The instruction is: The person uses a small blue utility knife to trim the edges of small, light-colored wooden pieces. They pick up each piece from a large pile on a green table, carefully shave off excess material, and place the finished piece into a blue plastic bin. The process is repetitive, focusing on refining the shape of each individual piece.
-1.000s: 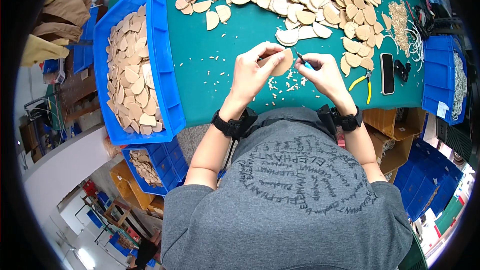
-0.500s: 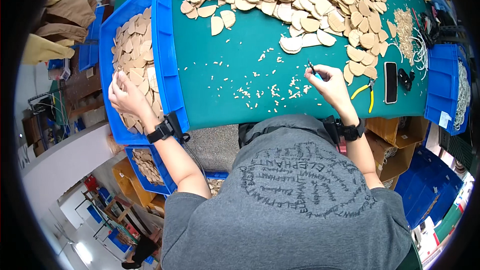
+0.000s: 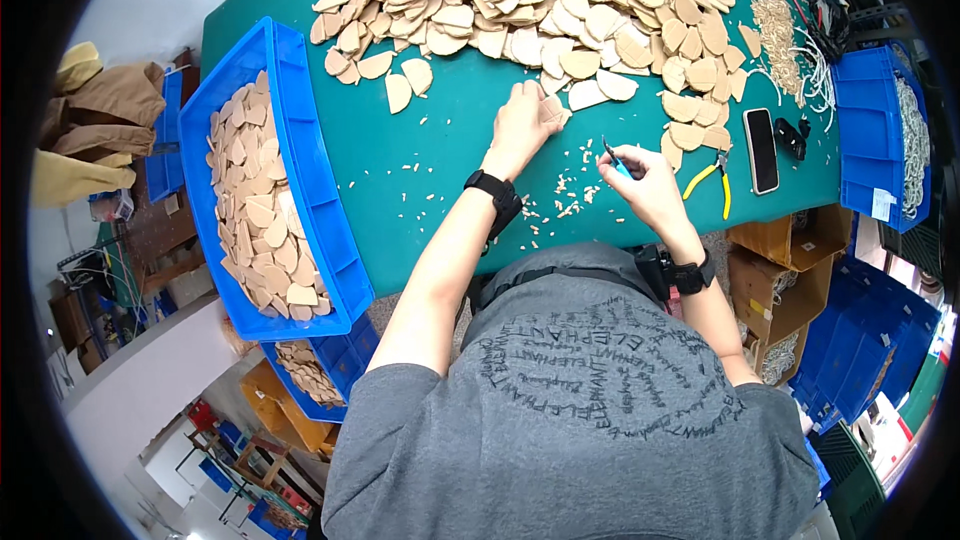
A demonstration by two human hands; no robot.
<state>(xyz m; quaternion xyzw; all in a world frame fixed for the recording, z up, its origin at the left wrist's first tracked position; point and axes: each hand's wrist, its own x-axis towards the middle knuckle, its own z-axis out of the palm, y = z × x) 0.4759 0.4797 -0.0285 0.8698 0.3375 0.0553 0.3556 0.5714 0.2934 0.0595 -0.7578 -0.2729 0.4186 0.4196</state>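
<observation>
My left hand [image 3: 520,127] reaches over the green table [image 3: 390,200], its fingers closed on a flat tan half-round piece [image 3: 552,111] at the near edge of a large pile of such pieces [image 3: 490,12]. In my right hand [image 3: 648,182] is a small blue-handled tool [image 3: 618,163] with a thin dark tip pointing away from me. Its exact kind is too small to tell. Pale small chips [image 3: 570,190] lie scattered between and around my hands.
At left, a blue crate [image 3: 312,180] holds many similar tan pieces. Yellow-handled pliers [image 3: 724,190], a phone [image 3: 762,152] and a heap of pale bits [image 3: 776,35] lie at right. Another blue crate [image 3: 868,130] with whitish cord stands at the right edge.
My left hand has moved from the tan pieces in the left crate across to the near edge of the pile. My right hand keeps the blue-handled tool in nearly the same place.
</observation>
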